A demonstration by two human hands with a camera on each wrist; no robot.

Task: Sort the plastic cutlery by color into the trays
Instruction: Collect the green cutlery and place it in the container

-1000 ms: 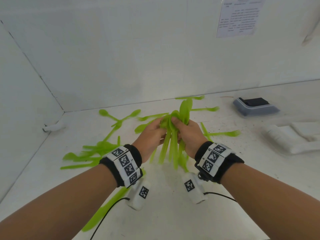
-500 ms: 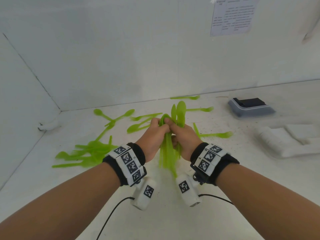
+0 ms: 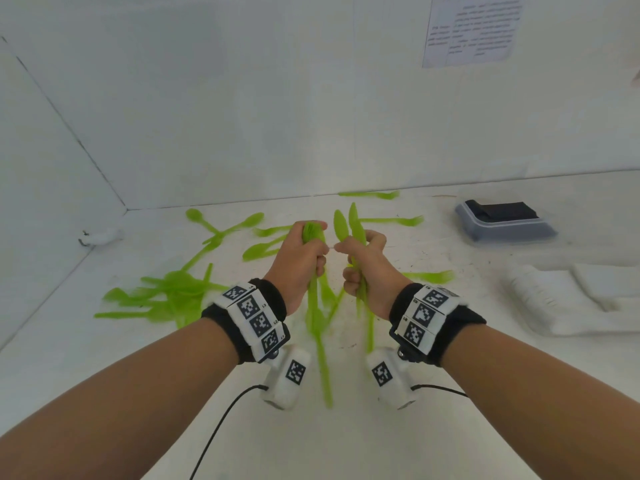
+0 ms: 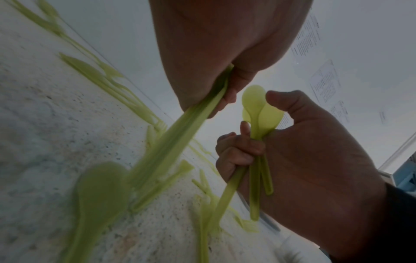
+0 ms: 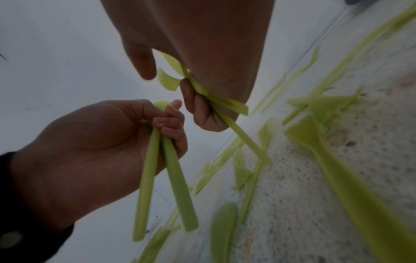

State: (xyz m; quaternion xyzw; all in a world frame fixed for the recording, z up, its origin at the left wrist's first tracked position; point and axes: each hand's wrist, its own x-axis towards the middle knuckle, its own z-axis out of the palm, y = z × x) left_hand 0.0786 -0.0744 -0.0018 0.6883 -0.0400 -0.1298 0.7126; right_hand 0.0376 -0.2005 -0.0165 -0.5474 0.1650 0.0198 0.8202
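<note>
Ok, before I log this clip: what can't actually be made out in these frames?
- How many pieces the left hand grips: head view, fingers cover the green cutlery; left wrist view, its handles are motion-blurred.
- Tops of the pieces in the right hand: right wrist view, the palm hides most of them.
- Text on the wall sheet: too small.
- Contents of the grey tray: only something dark shows.
- White trays: cut by the right edge.
</note>
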